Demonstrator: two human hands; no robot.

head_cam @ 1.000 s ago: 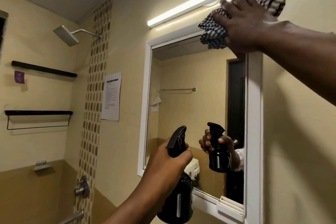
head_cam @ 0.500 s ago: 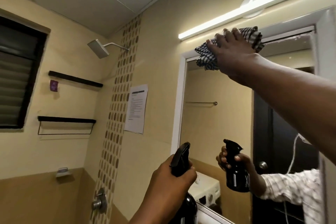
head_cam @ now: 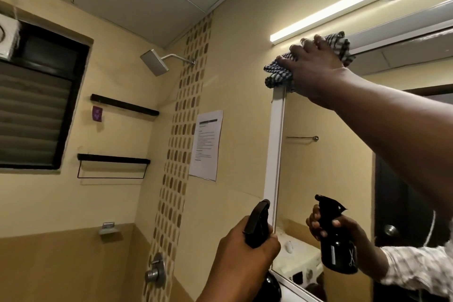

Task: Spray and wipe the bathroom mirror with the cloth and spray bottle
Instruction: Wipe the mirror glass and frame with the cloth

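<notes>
Two hands (head_cam: 315, 73), one cloth (head_cam: 275, 73), one spray bottle (head_cam: 258, 225)

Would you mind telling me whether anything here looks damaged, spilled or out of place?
Nothing stands out. The right hand presses the checked cloth on the mirror frame's top left corner, and the left hand grips the black spray bottle upright; no spill shows.
</notes>
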